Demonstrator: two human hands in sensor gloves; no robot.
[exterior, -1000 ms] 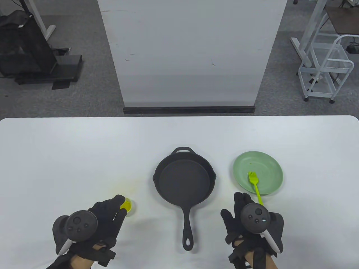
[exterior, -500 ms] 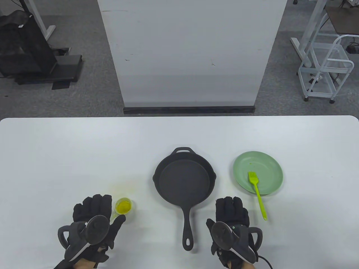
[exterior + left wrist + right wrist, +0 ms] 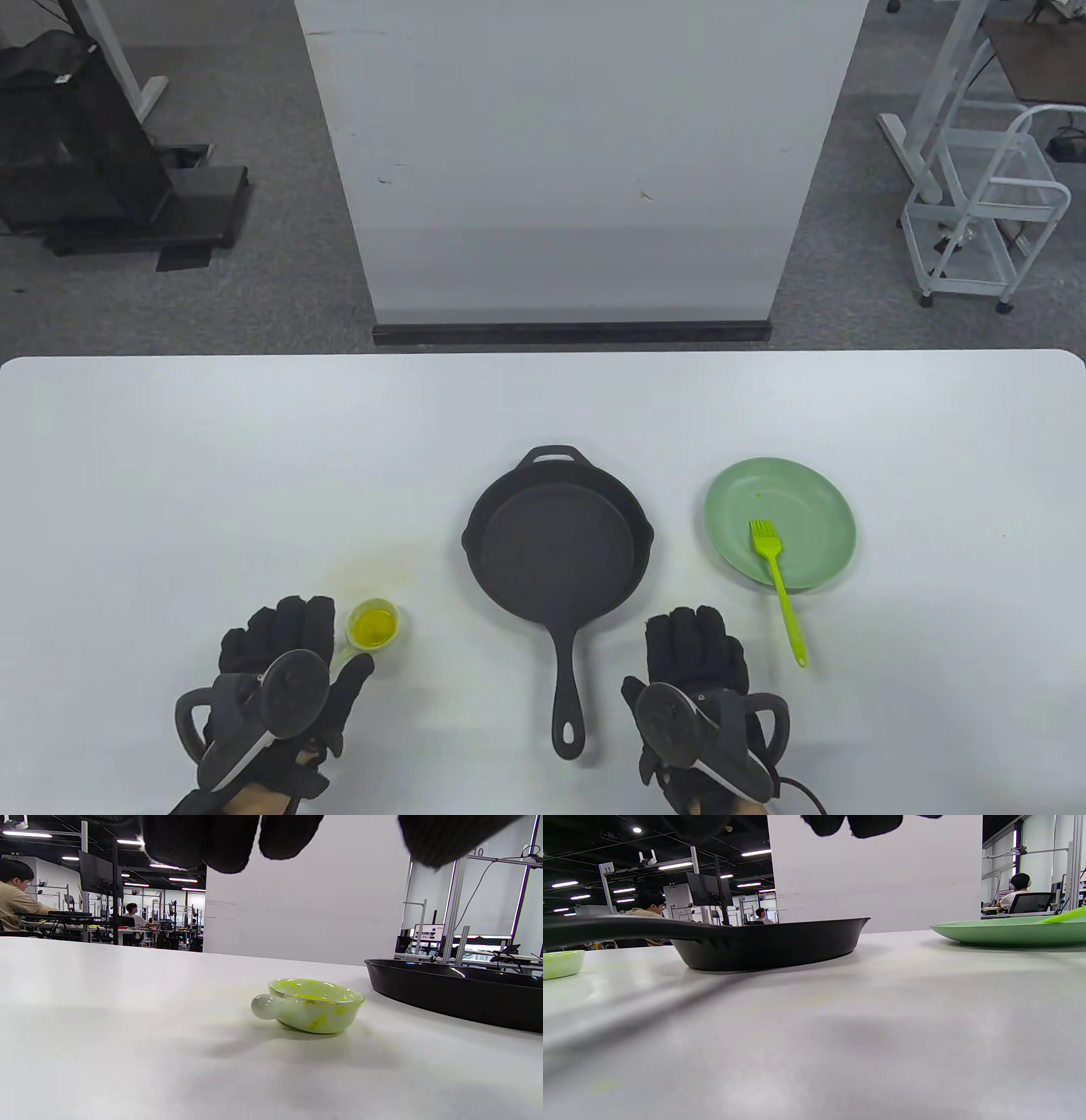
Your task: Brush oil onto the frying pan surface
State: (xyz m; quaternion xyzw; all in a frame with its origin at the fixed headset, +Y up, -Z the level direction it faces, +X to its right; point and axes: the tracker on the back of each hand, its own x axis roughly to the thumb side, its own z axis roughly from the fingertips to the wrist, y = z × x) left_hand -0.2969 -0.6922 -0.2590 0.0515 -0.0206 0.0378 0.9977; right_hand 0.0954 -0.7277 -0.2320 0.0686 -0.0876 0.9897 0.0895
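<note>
A black cast-iron frying pan (image 3: 556, 543) sits at the table's middle, its handle (image 3: 567, 688) pointing toward me; it also shows in the right wrist view (image 3: 768, 942). A small white dish of yellow oil (image 3: 373, 628) stands left of it, seen too in the left wrist view (image 3: 314, 1005). A green silicone brush (image 3: 776, 586) lies with its bristles on a green plate (image 3: 814, 501). My left hand (image 3: 284, 645) lies flat on the table just left of the dish, holding nothing. My right hand (image 3: 696, 658) lies flat between the pan handle and the brush handle, holding nothing.
A white board (image 3: 577, 161) stands behind the table's far edge. A faint yellow oil stain (image 3: 373, 564) marks the table beyond the dish. A white wire cart (image 3: 984, 212) stands on the floor at the right.
Both hands drew back toward me and turned palm down flat on the table. My left hand left the oil dish; my right hand moved left, away from the brush handle.
</note>
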